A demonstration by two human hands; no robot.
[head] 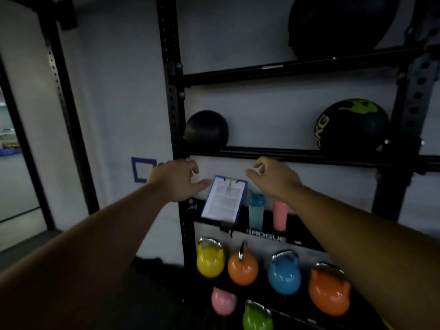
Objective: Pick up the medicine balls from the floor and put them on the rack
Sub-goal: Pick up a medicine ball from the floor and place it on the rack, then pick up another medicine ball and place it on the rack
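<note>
- While both arms reach forward at shelf height, the left hand (177, 181) hangs empty just under the rail of the rack (297, 154), fingers spread loosely and thumb out, gripping nothing; this looks like a hand free to go for another load.
- Just above that hand, a plain black ball (206, 131) sits at the left end of the middle shelf, tucked against the upright, which likely keeps it from rolling off.
- Below and between the hands, a clipboard (225, 198) leans tilted on the lower ledge, with a blue bottle (256, 210) and a pink bottle (279, 215) standing just beside it, all clear of the ball shelves.
- On the other side of the clipboard, the right hand (271, 178) is also empty, fingers curled a little apart, close under the same rail without clearly touching it.
- Further right on that shelf rests a black ball with green markings (352, 125), near the right upright, leaving the middle of the shelf open for more.
- On the shelf above, a large dark ball (340, 25) sits at the right, though blur and the frame edge hide much of it.
- At the bottom, coloured kettlebells (284, 272) stand in rows on the lowest shelves.
- No ball on the floor is in view, so I cannot tell how many remain.
</note>
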